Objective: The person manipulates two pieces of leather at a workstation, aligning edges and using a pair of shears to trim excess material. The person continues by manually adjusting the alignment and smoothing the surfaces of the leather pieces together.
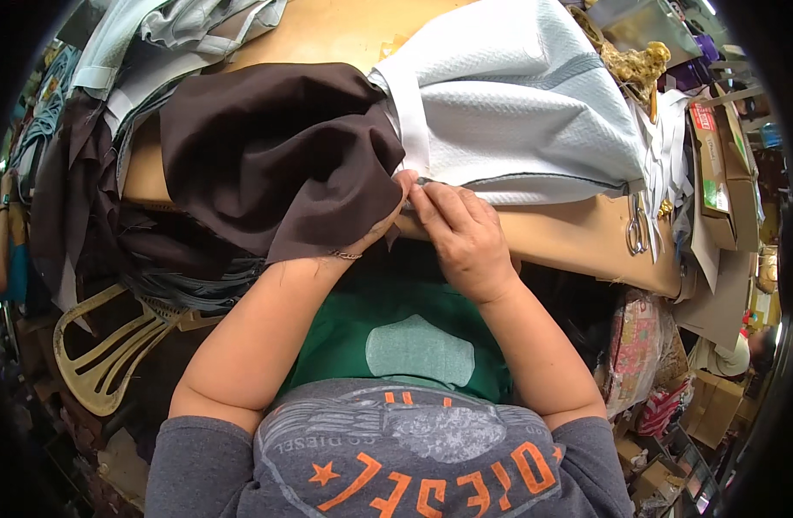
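Dark brown cloth [284, 155] lies bunched on the tan work table [552, 233], draped over part of my left hand [386, 226]. To its right spreads a white textured fabric piece [534, 112] with a dark line along its near edge. A smooth white strip [407, 112] runs where the two cloths meet. At the strip's near end, the fingertips of my left hand pinch the fabric edge. My right hand [467, 235] is closed there too, thumb and forefinger together on the same edge. A tiny dark bit shows between the fingertips; what it is I cannot make out.
Small metal snips [636, 229] hang by the table's right edge, near white strips [668, 147]. Grey and white cloth [189, 34] is heaped at the far left. A cream plastic chair [112, 345] stands at left, cardboard boxes [724, 173] at right.
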Demonstrator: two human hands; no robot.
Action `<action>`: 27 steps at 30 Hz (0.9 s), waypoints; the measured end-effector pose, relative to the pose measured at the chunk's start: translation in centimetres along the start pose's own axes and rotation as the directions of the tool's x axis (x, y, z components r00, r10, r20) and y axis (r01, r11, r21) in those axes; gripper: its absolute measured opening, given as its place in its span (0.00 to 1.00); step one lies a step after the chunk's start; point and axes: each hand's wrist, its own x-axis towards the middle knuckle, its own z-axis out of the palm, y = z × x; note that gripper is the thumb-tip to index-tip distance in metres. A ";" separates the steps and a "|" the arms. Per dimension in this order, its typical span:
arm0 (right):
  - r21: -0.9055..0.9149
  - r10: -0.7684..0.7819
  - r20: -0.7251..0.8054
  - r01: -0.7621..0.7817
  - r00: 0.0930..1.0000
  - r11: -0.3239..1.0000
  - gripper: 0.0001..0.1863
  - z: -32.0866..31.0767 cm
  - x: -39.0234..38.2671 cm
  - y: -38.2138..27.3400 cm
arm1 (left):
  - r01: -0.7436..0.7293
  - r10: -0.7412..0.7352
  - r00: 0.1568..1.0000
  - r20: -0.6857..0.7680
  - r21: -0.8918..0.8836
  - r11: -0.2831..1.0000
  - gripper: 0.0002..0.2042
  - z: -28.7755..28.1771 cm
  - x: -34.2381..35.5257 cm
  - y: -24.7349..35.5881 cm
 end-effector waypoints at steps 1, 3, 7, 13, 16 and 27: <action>0.008 0.020 0.018 -0.020 1.000 1.000 0.18 0.0 0.1 -0.2 | -0.049 0.050 0.998 -0.026 0.017 0.999 0.30 0.0 -0.1 -0.1; 0.013 0.037 0.057 -0.038 0.998 0.999 0.18 -0.1 0.3 -0.5 | -0.102 0.103 0.994 -0.023 0.018 0.995 0.31 -0.5 -0.2 -0.5; 0.002 0.027 -0.005 -0.027 1.000 1.000 0.18 0.1 0.5 -0.8 | -0.006 0.011 0.993 0.115 -0.040 0.999 0.32 -2.1 0.2 -0.4; 0.026 0.114 -0.005 -0.114 0.993 0.993 0.18 0.7 0.6 -0.9 | -0.226 0.234 0.971 -0.054 0.129 0.966 0.23 -1.9 -0.5 0.0; 0.008 0.101 -0.066 -0.101 0.993 0.995 0.17 0.4 0.5 -1.1 | -0.290 0.297 0.955 -0.015 0.181 0.940 0.20 -2.2 -0.3 -0.1; -0.099 0.054 -0.169 -0.072 0.984 0.992 0.15 -0.9 -2.3 2.0 | -0.175 0.176 0.983 0.043 -0.026 0.984 0.27 -0.2 -1.1 2.7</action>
